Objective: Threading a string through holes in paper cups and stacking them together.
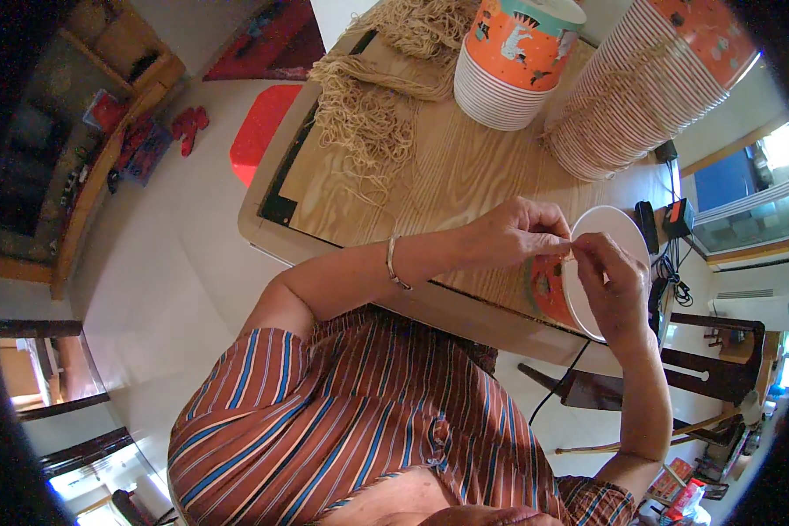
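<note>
A wood-grain table (465, 171) on pale floor (162, 241) bears tubs (550, 289) and twine (359, 127).

No words, labels, brands, numbers or signs can be read anywhere in view.

Room with a smooth pale floor (158, 263), bright at both sides.
At left, a wood-framed cabinet (82, 202), and below it a bright opening (48, 373); beside the wood-grain table (324, 206), a red seat (261, 131); farther off, a dark red rug (272, 44); at right, a glaring window (767, 171) above a dark wooden chair (714, 384).
</note>
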Demonstrator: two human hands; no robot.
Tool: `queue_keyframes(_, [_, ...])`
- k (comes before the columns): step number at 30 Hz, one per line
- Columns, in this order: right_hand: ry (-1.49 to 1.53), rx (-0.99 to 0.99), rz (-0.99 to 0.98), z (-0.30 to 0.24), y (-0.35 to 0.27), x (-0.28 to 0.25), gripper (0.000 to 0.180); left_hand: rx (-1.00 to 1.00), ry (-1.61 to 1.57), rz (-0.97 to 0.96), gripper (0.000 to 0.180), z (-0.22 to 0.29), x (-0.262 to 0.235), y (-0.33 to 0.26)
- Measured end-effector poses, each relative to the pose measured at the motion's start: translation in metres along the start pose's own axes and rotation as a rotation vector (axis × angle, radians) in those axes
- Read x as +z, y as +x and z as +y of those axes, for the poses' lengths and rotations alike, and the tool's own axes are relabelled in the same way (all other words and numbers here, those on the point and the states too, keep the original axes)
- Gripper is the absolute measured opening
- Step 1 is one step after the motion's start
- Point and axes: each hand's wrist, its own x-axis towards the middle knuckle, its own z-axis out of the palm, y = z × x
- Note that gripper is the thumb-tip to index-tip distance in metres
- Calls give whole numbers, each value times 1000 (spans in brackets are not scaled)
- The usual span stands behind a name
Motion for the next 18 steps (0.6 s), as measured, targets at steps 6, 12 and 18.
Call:
queue_keyframes(6, [-28,-15,1,0,0,1,8,-26,-25,-9,17,-5,-3,-2])
queue_keyframes(12, [-43,-27,13,1,0,2,7,-52,-120,-39,12,-7,-6,-5])
queue_keyframes(18, [-52,-55,42,2,-2,3,6,-55,-125,-81,13,-14,-10,-6])
